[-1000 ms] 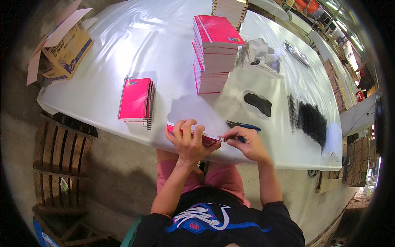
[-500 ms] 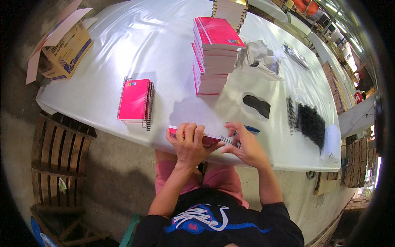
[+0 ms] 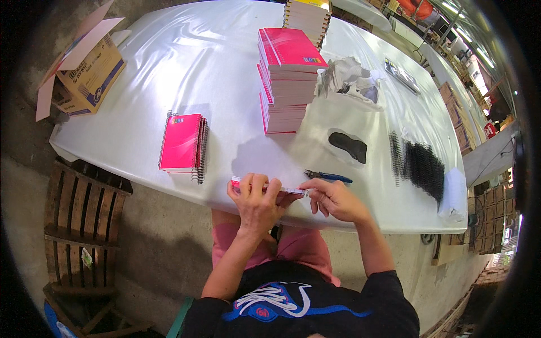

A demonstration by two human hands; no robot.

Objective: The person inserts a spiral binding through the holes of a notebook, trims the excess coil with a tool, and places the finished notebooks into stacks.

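Observation:
At the table's near edge, my left hand (image 3: 256, 198) is wrapped over a small pink-covered notebook (image 3: 236, 183), held on edge with its row of punched holes upward. My right hand (image 3: 338, 201) is closed at the notebook's right end, thumb and forefinger together on the end of a dark spiral coil (image 3: 306, 192). Most of this coil is hidden by my fingers. Just beyond my right hand lie blue-handled cutting pliers (image 3: 328, 176). Left of my hands is a small pile of coil-bound pink notebooks (image 3: 181, 142).
A tall stack of pink notebooks (image 3: 290, 50) stands ahead, with yellow-topped bound books (image 3: 307, 19) behind. To the right are crumpled wrapping (image 3: 349, 81), a black flat piece (image 3: 347, 147) and many loose black coils (image 3: 422, 169). An open carton (image 3: 90, 76) sits at the far left.
My right hand has moved left, from open fingers around the protruding coil to a pinch at the notebook's end. Much less coil shows, and the pliers are now uncovered.

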